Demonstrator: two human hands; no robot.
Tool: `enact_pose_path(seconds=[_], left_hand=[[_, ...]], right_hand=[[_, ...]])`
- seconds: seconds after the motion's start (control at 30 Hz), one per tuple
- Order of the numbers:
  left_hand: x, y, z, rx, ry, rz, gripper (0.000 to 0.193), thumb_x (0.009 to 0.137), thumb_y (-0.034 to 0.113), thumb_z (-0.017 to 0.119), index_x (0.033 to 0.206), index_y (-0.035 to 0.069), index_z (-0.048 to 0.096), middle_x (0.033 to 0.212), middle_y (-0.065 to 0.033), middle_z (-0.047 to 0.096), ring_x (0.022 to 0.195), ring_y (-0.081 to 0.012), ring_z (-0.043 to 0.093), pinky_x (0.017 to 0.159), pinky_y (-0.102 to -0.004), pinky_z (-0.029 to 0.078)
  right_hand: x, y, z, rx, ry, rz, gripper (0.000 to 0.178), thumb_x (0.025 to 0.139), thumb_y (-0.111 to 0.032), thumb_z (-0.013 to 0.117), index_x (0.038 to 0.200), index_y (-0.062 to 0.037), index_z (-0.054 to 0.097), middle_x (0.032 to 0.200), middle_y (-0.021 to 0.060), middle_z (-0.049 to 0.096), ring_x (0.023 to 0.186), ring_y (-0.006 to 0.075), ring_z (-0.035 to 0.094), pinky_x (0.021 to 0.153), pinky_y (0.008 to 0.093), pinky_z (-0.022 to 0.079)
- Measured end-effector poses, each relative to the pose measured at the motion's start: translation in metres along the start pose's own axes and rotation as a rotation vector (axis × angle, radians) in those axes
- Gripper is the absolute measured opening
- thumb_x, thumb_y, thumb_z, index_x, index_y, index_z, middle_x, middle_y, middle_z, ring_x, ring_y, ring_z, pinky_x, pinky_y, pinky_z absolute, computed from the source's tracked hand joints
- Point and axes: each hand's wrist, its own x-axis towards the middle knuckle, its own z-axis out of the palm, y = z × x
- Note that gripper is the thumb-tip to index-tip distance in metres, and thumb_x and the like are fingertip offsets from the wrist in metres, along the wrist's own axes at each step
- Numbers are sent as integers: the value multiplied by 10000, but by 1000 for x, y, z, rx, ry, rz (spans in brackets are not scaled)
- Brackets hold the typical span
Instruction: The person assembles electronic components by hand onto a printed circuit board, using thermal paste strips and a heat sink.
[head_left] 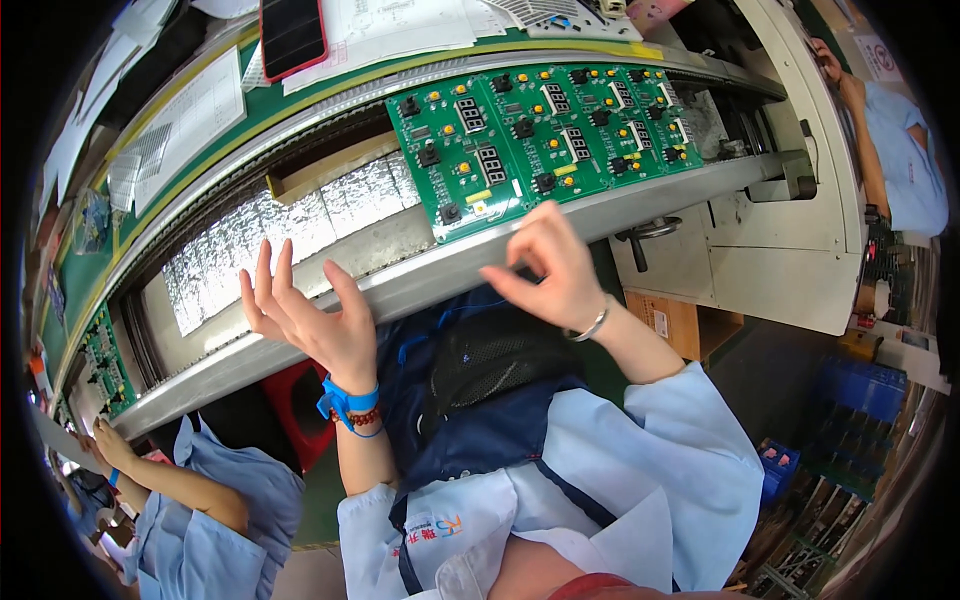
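Note:
My left hand (318,315) is over the front metal rail (420,268) of a conveyor track, fingers spread and nothing in them. My right hand (550,262) hovers at the same rail, just in front of the green circuit boards. Its fingers are half curled and slightly blurred, the thumb stands apart from them, and I see nothing held. The panel of green circuit boards (508,190) lies across the track, carrying white digit displays, yellow buttons and black parts. A blue strap (350,398) and a beaded bracelet circle my left wrist; a metal bangle (592,325) is on my right.
Behind the track lie papers (385,40) and a red-edged phone (292,38). A white machine (780,240) with a handwheel (650,232) stands at right. Another person (215,500) works at lower left beside another green board (108,360); one more person (900,150) is at far right.

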Motion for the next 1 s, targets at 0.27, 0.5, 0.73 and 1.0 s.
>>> enact_pose_path(seconds=[0.27,0.5,0.73,1.0], left_hand=[[2,4,2,37,-9,0,401,729,22,571,1124,19,502,1230,-108,462,1199,-351,293,973,-453,232],[3,3,3,102,-21,-15,384,734,8,556,1115,21,504,1213,-113,476,1196,-331,300,983,-448,218],[3,-1,4,177,-42,-6,371,739,9,550,1108,5,508,1203,-117,484,1193,-321,308,973,-434,231],[3,0,6,190,-47,-10,358,752,13,539,1108,-1,505,1194,-122,490,1187,-322,318,967,-443,231]], right_hand=[[15,-25,48,249,-61,-508,260,689,45,640,604,-70,423,611,48,394,402,189,411,350,310,322],[11,3,71,120,-255,-451,109,695,-106,574,663,-71,475,688,57,434,479,192,493,428,307,408],[13,1,74,155,-257,-483,82,704,-128,560,679,-87,493,683,44,438,482,172,504,412,295,407],[14,1,74,181,-297,-478,152,682,-147,545,609,-96,422,645,44,385,465,171,491,388,301,392]])
